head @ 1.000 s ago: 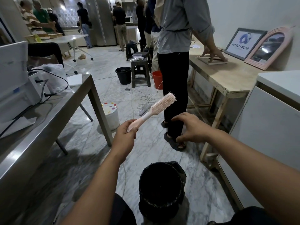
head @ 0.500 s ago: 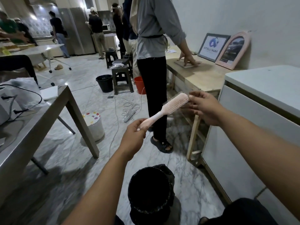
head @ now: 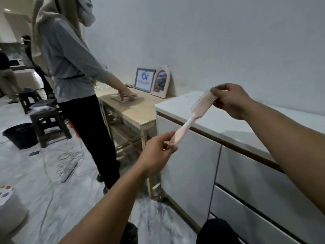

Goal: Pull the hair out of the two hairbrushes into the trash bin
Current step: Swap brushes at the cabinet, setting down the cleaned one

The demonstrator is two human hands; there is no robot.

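Head view showed a pink hairbrush (head: 193, 118) held slantwise at centre right of the frame, its handle low and to the left, its bristled head high and to the right. The left hand (head: 158, 153) pinched the end of the handle between thumb and fingertips, the other fingers curled in. The right hand (head: 228, 101) was closed around the far tip of the brush head, thumb and fingers pressed onto the bristles; whether any hair lay between them was too small to tell. Behind the brush ran a white cabinet (head: 191, 166) with a pale top, filling the right side of the frame. To its left stood a wooden table (head: 139, 111), where a standing person in a grey top (head: 70, 62) pressed a hand on a flat object. Two framed pictures (head: 152, 81) leaned against the wall at the table's back edge. A dark bucket (head: 20, 135) sat on the marble floor at the left edge, near a dark stool (head: 49, 124).
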